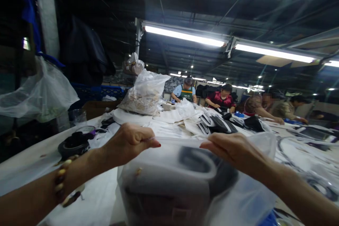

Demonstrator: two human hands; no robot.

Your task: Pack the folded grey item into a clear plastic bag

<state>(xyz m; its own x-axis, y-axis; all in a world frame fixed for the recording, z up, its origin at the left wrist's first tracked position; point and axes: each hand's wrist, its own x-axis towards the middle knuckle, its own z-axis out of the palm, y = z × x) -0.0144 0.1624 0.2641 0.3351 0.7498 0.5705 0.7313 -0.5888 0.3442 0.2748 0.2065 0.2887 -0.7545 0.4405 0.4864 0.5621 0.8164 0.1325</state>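
A clear plastic bag (164, 176) fills the lower middle of the head view, with dark and white folded pieces showing blurred through it. My left hand (134, 138) pinches the bag's upper edge between thumb and fingers. On the other side, my right hand (227, 148) grips the same edge, its thumb pointing inward. Both hands hold the edge stretched level between them. A beaded bracelet (60, 180) circles my left wrist. What exactly lies inside the bag is smeared and cannot be made out.
Left of the bag lie black tape-like rolls (74, 144) on the white table (23, 159). A stuffed plastic sack (145, 93) stands behind. Folded black-and-white pieces (217, 122) are piled beyond my right hand. Several people sit along the far side. An empty-looking bag (42, 91) hangs at left.
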